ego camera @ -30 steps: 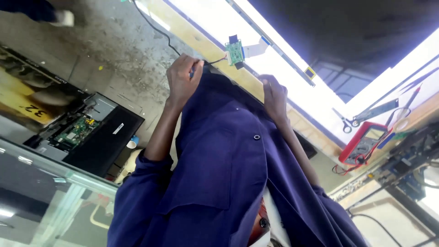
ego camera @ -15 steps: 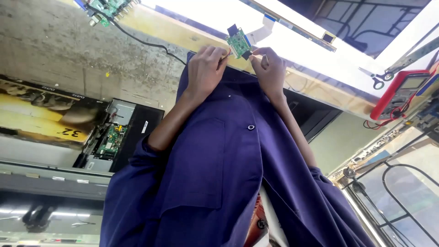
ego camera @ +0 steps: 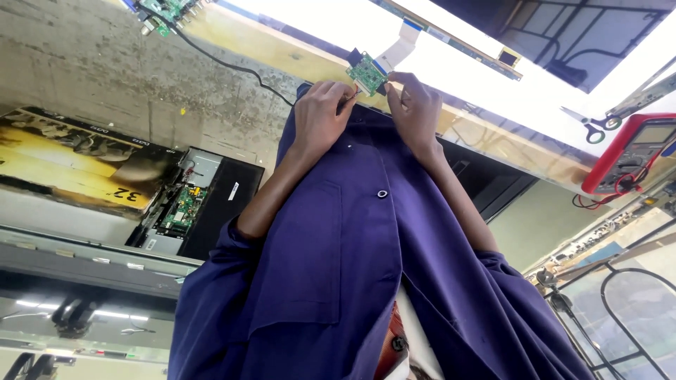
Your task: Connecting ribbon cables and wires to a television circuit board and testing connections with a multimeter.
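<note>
Closer now—both hands [ego camera: 366, 105] pinch small green circuit board [ego camera: 366, 72].

Person wore loose purple-blue work coat [ego camera: 352, 281], plain woven cloth, no print. Single small dark round button [ego camera: 382, 193] sat on front panel, below both hands. Patch pocket seam ran down panel under left hand [ego camera: 320, 116]. Sleeves pushed up and bunched at elbows; left sleeve [ego camera: 211, 281] rumpled, right sleeve [ego camera: 514, 295] likewise. Forearms bare from elbows to wrists. Right hand [ego camera: 415, 105] bare, no glove, no ring or watch visible. Red and white garment edge [ego camera: 394, 345] showed beneath open coat hem.
</note>
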